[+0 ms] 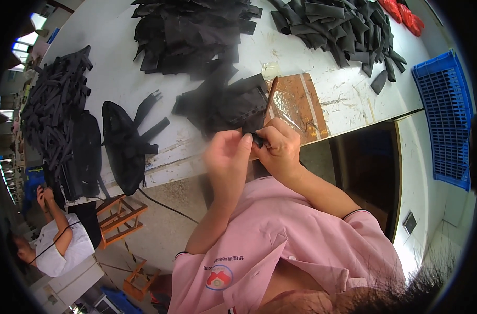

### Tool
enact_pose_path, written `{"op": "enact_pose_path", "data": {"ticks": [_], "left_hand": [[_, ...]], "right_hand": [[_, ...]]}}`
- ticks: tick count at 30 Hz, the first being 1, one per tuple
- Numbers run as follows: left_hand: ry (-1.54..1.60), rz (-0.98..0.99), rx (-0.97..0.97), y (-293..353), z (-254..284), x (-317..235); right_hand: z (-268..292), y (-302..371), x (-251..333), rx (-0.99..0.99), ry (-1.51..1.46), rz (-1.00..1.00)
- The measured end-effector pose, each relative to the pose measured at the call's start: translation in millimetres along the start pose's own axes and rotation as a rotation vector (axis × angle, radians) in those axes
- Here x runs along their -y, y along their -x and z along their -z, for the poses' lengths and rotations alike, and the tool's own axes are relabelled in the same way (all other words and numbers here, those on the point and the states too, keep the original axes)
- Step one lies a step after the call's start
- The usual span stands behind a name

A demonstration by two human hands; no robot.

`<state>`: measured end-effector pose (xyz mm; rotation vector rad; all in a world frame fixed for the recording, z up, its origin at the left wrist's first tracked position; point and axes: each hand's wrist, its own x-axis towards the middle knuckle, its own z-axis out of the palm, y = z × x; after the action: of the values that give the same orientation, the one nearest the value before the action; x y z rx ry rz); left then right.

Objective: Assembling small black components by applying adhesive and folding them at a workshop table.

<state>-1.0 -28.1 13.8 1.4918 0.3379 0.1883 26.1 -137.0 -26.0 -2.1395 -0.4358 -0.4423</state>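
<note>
Close in front of my chest, at the table's near edge, both hands pinch a small end of a black fabric piece (253,133). My left hand (225,152) is closed with its thumb along the top of the fabric. My right hand (280,146) is closed too, its fingertips pressed together on the same end, close to the left thumb. The held end seems to join the larger black fabric (238,102) lying flat just beyond my hands, but the fingers partly hide this. Beside that fabric lies a brown board (301,99) with a thin brown stick (271,97) at its left edge.
Black fabric heaps lie on the white table (113,73): cut pieces (191,36), folded pieces (338,26), narrow strips (55,99). A black strapped pouch (122,146) is left of me. A blue crate (445,118) stands right; a co-worker (65,243) sits far left near a wooden stool (120,220).
</note>
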Motion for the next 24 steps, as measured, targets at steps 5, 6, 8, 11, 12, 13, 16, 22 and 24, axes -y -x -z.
{"op": "enact_pose_path", "data": {"ticks": [5,6,8,11,12,13,16,22,24], "left_hand": [[0.019,0.069,0.072,-8,15,16],[-0.035,0.058,0.135,-11,19,19],[-0.003,0.090,0.231,-8,13,6],[-0.394,-0.118,0.020,2,5,20],[-0.395,-0.125,0.016,1,5,29],[-0.503,-0.287,-0.070,-1,4,33],[-0.196,-0.183,-0.123,-8,-1,26],[0.574,0.222,0.318,-18,16,12],[0.239,0.169,0.080,-20,14,18]], "right_hand": [[26,-12,5,0.298,-0.285,-0.103],[29,-15,6,0.387,-0.573,-0.244],[29,-13,2,0.379,-0.472,-0.167],[22,-14,-1,0.268,-0.297,0.002],[17,-12,2,0.266,-0.299,0.010],[11,-9,2,0.209,-0.117,0.076],[1,-11,0,0.061,0.059,0.126],[16,-16,-9,0.454,-1.295,-0.930],[14,-13,-8,0.486,-1.413,-0.951]]}}
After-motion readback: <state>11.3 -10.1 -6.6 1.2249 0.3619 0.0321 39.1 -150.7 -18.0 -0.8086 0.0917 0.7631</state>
